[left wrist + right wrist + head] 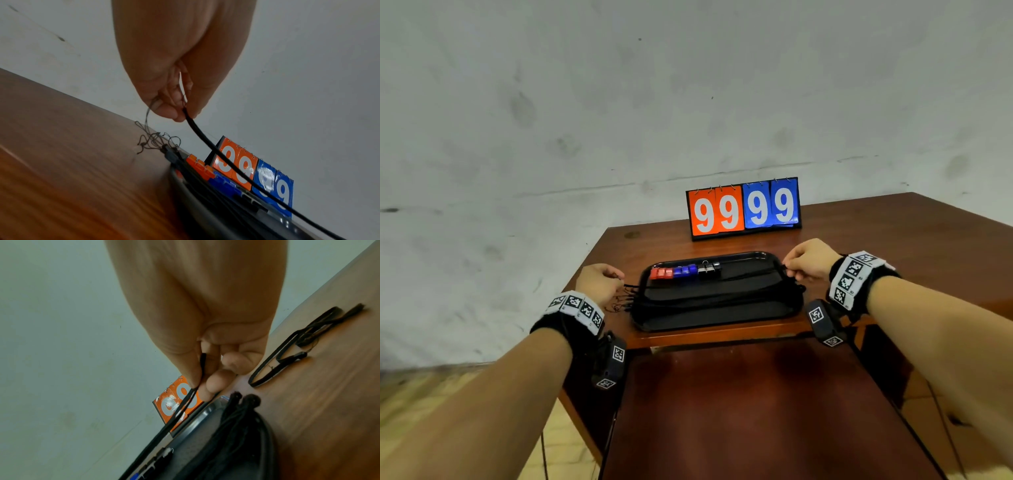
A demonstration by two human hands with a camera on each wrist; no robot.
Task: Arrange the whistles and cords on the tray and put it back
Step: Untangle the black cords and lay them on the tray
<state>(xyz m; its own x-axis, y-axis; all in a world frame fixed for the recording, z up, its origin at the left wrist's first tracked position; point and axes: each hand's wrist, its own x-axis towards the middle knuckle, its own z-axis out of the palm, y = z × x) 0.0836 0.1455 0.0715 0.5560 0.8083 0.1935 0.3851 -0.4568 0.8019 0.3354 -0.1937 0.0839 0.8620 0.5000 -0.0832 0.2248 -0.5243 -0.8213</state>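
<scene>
A black tray point(719, 318) lies on the brown table. Along its far side stands a row of red whistles point(661, 273), blue whistles point(686, 270) and black whistles point(709, 268). Black cords point(709, 294) lie lengthwise across the tray, their thin loop ends point(153, 141) spilling over its left rim. My left hand point(601, 282) pinches one end of a black cord point(216, 149) just left of the tray. At the tray's right end my right hand point(808, 262) pinches the other end of that cord point(185, 404). The cord is stretched above the tray.
A flip scoreboard point(744, 209) showing 9999 stands behind the tray near the wall. One more black cord point(292, 345) lies loose on the table point(893, 233) to the right of the tray. The tray sits near the table's front edge.
</scene>
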